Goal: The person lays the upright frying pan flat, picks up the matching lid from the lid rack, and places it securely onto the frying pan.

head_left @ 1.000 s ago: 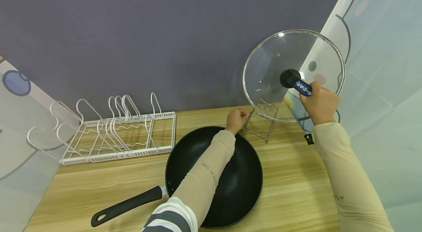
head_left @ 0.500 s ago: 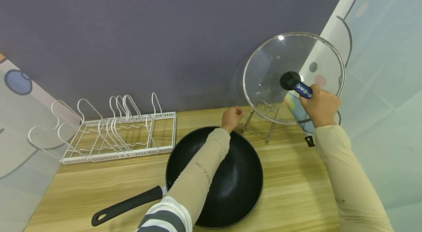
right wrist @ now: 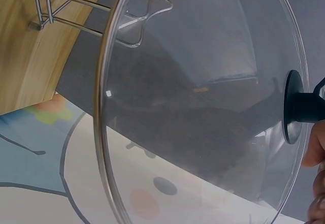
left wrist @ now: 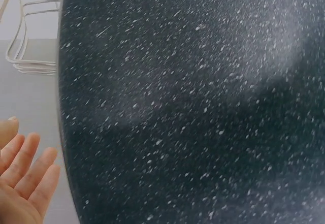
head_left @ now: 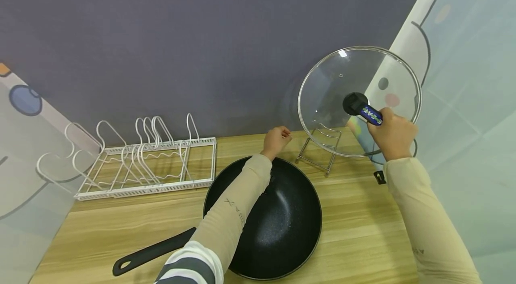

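My right hand (head_left: 395, 135) grips the black handle (head_left: 364, 109) of a large round glass lid (head_left: 387, 64), also in the right wrist view. The lid is tilted up with its knob side facing me, above and partly in front of a small wire lid stand (head_left: 314, 165). Whether its lower rim touches the stand I cannot tell. Left of the stand, my left hand (head_left: 277, 140) holds nothing, its fingers loosely bent in the left wrist view. That forearm crosses over a black wok (head_left: 290, 225) lying on the table.
A white wire rack (head_left: 161, 187) with several upright loops stands at the left. The wok's long black handle (head_left: 153, 250) points toward the lower left. A grey wall (head_left: 225, 51) rises behind the wooden table (head_left: 354, 230), with a patterned panel (head_left: 463, 96) on the right.
My left hand has moved left, away from the wire stand. The lid, held in my right hand, appears slightly lower in the view.
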{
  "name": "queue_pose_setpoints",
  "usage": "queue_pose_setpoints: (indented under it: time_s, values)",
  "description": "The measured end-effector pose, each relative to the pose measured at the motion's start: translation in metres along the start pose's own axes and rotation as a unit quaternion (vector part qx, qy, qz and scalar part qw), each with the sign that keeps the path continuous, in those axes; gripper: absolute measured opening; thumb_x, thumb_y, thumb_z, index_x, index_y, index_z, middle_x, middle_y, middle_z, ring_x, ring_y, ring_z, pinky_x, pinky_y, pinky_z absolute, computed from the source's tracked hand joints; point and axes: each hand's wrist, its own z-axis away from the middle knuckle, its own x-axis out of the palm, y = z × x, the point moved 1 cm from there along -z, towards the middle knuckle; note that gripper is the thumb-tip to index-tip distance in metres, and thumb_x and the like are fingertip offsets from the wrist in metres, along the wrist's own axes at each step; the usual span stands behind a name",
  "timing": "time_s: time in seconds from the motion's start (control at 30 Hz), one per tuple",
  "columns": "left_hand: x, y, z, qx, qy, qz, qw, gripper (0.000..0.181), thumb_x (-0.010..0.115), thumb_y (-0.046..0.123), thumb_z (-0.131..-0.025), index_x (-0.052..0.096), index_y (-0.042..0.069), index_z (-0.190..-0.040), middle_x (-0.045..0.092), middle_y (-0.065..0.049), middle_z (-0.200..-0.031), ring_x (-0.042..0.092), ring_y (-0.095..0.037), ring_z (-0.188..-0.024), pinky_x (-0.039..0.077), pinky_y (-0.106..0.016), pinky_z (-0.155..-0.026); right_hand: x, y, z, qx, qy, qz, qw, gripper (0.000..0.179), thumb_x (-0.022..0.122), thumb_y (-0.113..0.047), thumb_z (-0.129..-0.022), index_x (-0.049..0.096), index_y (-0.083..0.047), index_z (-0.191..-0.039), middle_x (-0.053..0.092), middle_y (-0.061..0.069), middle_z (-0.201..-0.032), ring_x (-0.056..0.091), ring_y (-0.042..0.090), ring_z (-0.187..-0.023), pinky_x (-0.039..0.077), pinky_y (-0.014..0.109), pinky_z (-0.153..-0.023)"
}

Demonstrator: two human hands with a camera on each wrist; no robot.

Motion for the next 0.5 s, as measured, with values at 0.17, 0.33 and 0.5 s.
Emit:
queue_pose_setpoints:
  time_s: [0.17, 0.33, 0.5]
  values:
    - [-0.006, 0.0, 0.0, 0.002, -0.006, 0.008, 1.0, 0.02, 0.063, 0.024, -0.09, 0.068, 0.011, -0.105, 0.072, -0.002, -0.099, 0.067, -0.016, -0.088, 0.052, -0.028, -0.077, -0.001, 0.0, 0.003, 0.004, -0.002, -0.003, 1.0, 0.02, 0.058, -0.015, -0.078, 0.059, 0.004, -0.075, 0.057, 0.026, -0.054, 0.046, 0.04, -0.038, 0.028, 0.05, -0.035]
    - [-0.01, -0.002, -0.001, 0.004, -0.001, 0.002, 1.0, 0.025, 0.063, 0.026, -0.089, 0.068, 0.01, -0.107, 0.072, -0.001, -0.099, 0.068, -0.015, -0.088, 0.052, -0.027, -0.075, -0.003, -0.001, 0.005, 0.006, -0.005, -0.004, 1.0, 0.02, 0.059, -0.015, -0.077, 0.059, 0.004, -0.075, 0.057, 0.026, -0.054, 0.047, 0.04, -0.038, 0.027, 0.049, -0.035]
    - [-0.015, -0.002, 0.0, 0.01, -0.002, 0.002, 0.9999, 0.027, 0.064, 0.027, -0.089, 0.068, 0.009, -0.108, 0.072, -0.002, -0.099, 0.068, -0.016, -0.09, 0.052, -0.029, -0.077, -0.003, -0.002, 0.006, 0.006, -0.011, -0.002, 0.9999, 0.019, 0.058, -0.015, -0.077, 0.06, 0.004, -0.075, 0.058, 0.026, -0.054, 0.047, 0.039, -0.038, 0.027, 0.049, -0.035]
